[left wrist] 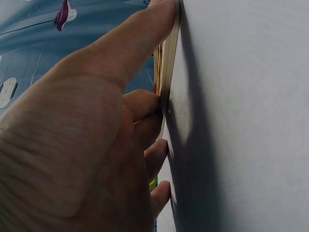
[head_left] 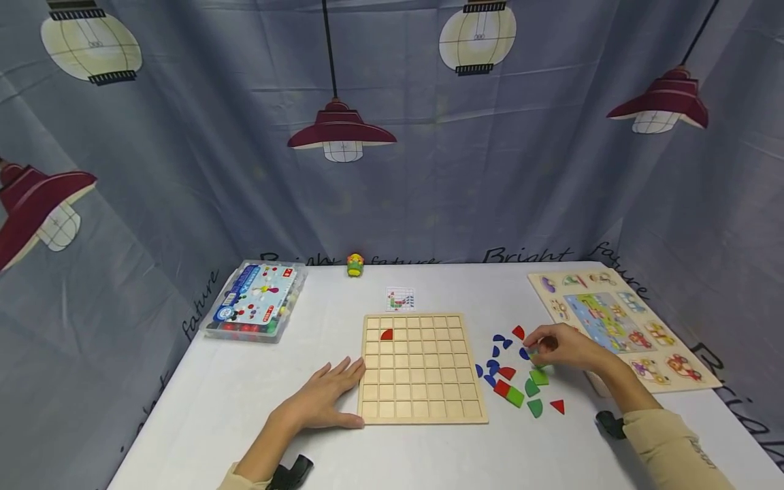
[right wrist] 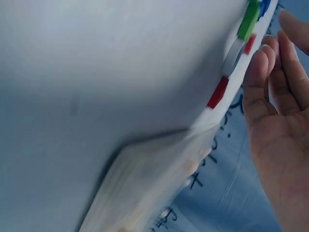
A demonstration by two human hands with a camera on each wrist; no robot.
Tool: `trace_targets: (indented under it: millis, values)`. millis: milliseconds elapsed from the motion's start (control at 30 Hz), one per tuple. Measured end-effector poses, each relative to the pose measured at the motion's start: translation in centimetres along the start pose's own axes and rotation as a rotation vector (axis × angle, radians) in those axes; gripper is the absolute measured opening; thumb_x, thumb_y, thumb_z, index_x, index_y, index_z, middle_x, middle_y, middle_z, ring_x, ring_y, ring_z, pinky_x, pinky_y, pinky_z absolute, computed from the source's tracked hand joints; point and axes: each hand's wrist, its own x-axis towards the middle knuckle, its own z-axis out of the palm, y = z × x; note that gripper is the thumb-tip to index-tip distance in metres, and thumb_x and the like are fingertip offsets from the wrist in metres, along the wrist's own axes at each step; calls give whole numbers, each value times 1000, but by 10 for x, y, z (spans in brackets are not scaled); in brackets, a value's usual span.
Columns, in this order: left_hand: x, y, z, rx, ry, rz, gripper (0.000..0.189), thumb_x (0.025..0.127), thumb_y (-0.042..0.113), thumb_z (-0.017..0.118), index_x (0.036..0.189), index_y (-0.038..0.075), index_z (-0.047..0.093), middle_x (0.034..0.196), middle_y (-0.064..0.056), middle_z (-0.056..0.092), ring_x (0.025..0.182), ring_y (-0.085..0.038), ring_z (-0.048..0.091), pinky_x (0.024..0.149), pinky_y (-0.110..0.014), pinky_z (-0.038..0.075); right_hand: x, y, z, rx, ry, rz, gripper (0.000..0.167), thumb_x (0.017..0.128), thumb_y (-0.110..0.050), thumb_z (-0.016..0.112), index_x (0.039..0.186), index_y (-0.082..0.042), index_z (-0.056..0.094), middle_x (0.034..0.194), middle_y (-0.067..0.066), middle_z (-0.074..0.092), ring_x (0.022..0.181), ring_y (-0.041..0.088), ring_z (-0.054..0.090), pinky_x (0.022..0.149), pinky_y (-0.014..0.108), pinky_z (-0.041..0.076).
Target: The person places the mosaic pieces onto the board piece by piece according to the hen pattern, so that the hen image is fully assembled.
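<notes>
My left hand (head_left: 324,398) lies spread on the white table at the left side of a wooden grid board (head_left: 422,416). Its thumb and fingertips touch the board's edge, also in the left wrist view. One red quarter-circle piece (head_left: 386,335) sits in a cell near the board's upper left. Over the loose pieces on the right hovers my right hand (head_left: 566,346), fingers bent and pointing down, close above a green piece (head_left: 539,377). The right wrist view shows a gap between its thumb and fingers (right wrist: 258,72), with nothing visible in it.
Several blue semicircles (head_left: 493,366), red pieces (head_left: 557,406) and green pieces (head_left: 535,407) lie right of the board. A small pattern card (head_left: 400,299) and a toy figure (head_left: 355,265) are behind it. A plastic case (head_left: 254,299) stands back left, a picture puzzle (head_left: 618,327) right.
</notes>
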Motion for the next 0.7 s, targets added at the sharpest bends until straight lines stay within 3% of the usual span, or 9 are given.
trace_targets:
  millis: [367,500,700]
  values:
    - [1,-2,1,-8,1,-9,103,75,64,70,153,11,30,161,-4,27,151,-29,21,121,-57,15,-5,18,-10,21,-42,55,35,74,3,72,108,-2,68,88,7,62,72,11,50,58,20,43]
    - [0,-1,0,-6,2,-11,102,75,63,71,153,11,31,161,-4,27,151,-30,21,121,-57,15,-6,22,-11,25,-39,47,33,74,4,73,106,-1,68,90,8,62,71,11,50,58,20,44]
    - [0,0,0,-16,1,-8,102,76,63,71,153,11,30,161,-4,27,151,-30,20,122,-57,14,-11,27,-10,-40,-3,45,30,73,-9,80,101,-4,70,82,5,59,70,8,49,59,19,44]
